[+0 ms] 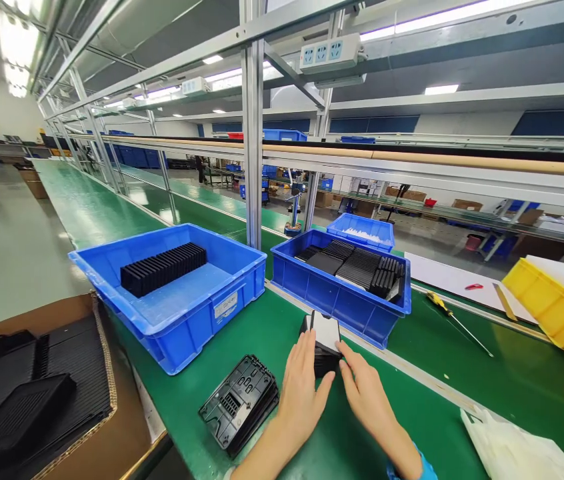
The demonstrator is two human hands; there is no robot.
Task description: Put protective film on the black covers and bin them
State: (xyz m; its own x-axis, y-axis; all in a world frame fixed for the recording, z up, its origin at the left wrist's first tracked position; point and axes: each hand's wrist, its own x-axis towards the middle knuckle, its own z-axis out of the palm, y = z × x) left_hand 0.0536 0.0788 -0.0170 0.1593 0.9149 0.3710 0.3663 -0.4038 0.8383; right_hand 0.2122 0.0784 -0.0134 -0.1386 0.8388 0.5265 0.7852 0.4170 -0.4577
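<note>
Between my two hands stands a stack of black plastic plates [327,362] with a white sheet-like face [326,328] on top. My left hand [302,387] lies along its left side, fingers stretched forward and thumb at the near side. On the right edge, the fingertips of my right hand [366,392] press near the white top. Left of my hands, a small pile of black plastic housings [241,400] with slots and round holes rests on the green bench [189,407]. Part of the stack is hidden behind my fingers.
A blue bin [197,333] holds a row of black plates [165,268]. Another blue bin [332,308] is packed with similar plates. A cardboard box [107,413] of black parts stands left. Rightward are a screwdriver [457,321], a yellow bin [557,310] and a plastic bag [517,443].
</note>
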